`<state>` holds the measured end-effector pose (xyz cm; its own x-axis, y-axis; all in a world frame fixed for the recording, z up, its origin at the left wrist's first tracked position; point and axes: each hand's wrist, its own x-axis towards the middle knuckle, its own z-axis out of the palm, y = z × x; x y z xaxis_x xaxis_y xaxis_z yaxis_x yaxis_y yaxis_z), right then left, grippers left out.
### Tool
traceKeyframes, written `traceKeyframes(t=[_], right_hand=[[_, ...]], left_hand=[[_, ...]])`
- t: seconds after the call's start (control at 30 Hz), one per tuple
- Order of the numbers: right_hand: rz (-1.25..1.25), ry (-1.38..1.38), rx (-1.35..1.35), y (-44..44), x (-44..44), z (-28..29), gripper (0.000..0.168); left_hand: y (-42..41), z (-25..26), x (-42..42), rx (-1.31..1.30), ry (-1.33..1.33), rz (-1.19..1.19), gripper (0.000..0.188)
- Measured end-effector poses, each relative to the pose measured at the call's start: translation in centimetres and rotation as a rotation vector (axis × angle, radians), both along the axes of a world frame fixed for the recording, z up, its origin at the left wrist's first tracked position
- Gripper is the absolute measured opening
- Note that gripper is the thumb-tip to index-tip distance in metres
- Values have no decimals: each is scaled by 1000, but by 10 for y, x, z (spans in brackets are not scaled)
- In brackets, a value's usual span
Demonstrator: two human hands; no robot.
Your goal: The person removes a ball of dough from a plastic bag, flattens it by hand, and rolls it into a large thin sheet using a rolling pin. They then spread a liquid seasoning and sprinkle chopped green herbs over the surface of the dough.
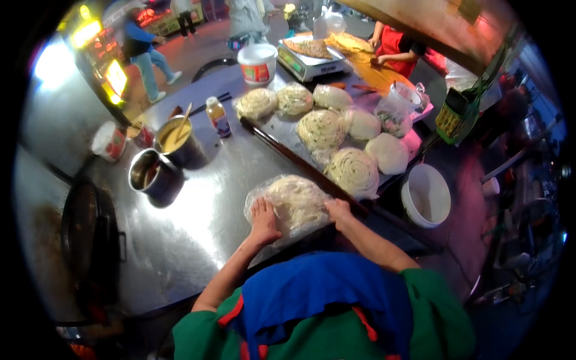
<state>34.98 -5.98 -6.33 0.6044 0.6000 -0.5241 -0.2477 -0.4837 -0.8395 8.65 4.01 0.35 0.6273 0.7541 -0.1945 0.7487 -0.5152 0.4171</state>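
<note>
A large lump of pale dough (297,200) in clear plastic film lies at the front edge of the steel worktop (225,184). Flat on the film at its left side rests my left hand (264,222), fingers spread. My right hand (338,211) pinches the film at the dough's right edge. Just beyond, a long dark wooden rolling pin (292,157) lies slantwise. Behind the pin sit several wrapped dough rounds, among them a spiral-coiled one (353,172) and a smooth one (387,153).
Left stand a steel pot of yellow batter (174,137), another steel pot (148,171) and a bottle (218,118). A dark round pan (81,220) is far left. A white bucket (426,195) stands right. Behind are a tub (257,63), a scale (310,58) and a person in red (396,49).
</note>
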Motion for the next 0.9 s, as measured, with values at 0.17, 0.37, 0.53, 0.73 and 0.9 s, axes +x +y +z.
traceKeyframes(t=[0.17,0.37,0.53,0.73,0.9], right_hand=[[-170,-116,191,3,-14,0,24],[-281,-3,261,33,1,-47,17],[-369,-349,58,51,-11,-61,20],[-537,-51,92,62,-14,-29,21],[-504,118,522,55,4,-27,14]], left_hand=[[7,-47,1,-108,-297,186,107],[-16,-36,41,73,-239,158,107],[-3,-37,51,-19,-167,80,98],[5,-41,25,-159,-597,297,80],[5,-71,45,-141,-671,374,79]])
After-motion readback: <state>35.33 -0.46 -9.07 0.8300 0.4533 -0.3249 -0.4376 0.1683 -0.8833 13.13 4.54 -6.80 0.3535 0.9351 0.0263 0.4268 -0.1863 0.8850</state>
